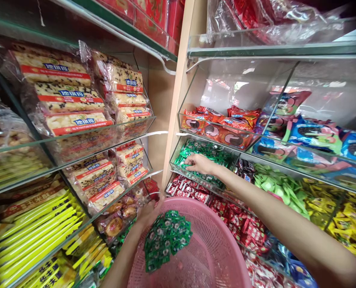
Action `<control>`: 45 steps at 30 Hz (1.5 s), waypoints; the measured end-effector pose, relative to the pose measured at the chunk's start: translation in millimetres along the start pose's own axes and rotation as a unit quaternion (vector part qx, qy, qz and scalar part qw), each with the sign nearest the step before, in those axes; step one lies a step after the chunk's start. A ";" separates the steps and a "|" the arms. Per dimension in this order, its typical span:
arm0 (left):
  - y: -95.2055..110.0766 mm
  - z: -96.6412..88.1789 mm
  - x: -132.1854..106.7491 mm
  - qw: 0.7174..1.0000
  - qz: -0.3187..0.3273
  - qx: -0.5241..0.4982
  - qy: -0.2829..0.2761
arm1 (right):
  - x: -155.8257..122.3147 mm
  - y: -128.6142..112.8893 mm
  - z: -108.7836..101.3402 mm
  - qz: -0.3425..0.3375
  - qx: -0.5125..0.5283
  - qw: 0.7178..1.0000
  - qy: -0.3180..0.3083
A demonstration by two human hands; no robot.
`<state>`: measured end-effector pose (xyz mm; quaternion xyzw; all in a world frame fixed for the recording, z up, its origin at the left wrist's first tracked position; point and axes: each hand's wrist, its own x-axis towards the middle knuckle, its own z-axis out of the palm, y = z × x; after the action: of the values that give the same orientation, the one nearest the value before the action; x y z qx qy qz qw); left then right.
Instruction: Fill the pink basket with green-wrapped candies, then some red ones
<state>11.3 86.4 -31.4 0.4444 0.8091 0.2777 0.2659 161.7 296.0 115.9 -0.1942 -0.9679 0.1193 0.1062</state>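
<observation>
My left hand [149,214] grips the rim of a pink plastic basket [223,244] on its left side, fingers partly hidden. Inside the basket lies a pile of small green-wrapped candies [167,238], heaped toward the left. Over at the shelf, my right hand [200,164] is in a clear-fronted bin of the same kind of green-wrapped candies [193,148]. Its fingers are curled down at the left part of the bin, touching the candies; whatever is between the fingertips is too small to make out.
On the left shelves sit packaged puffed-grain bars [73,94] and yellow packets [40,236]. Right-hand bins hold orange packets [220,124], blue packets [313,134], light green packets [278,184] and red-wrapped candies [238,220]. A wooden upright [178,80] and glass shelf edges [271,50] stand close to my arms.
</observation>
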 end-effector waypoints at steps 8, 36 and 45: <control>2.5 -1.3 -2.3 1.000 -0.010 0.009 -0.016 | 0.4 3.4 2.9 -0.030 -0.094 0.995 -0.023; -1.7 0.6 -1.1 0.999 -0.010 0.038 -0.032 | -0.7 0.4 16.4 -0.044 -0.090 0.993 0.056; 1.0 1.8 2.1 0.997 -0.010 0.075 -0.031 | -19.6 -19.5 -18.3 -0.008 -0.037 0.988 0.150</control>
<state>12.2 89.0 -32.3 0.4634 0.8235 0.1998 0.2593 177.1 274.2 135.5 -0.2058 -0.9463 0.0517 0.2437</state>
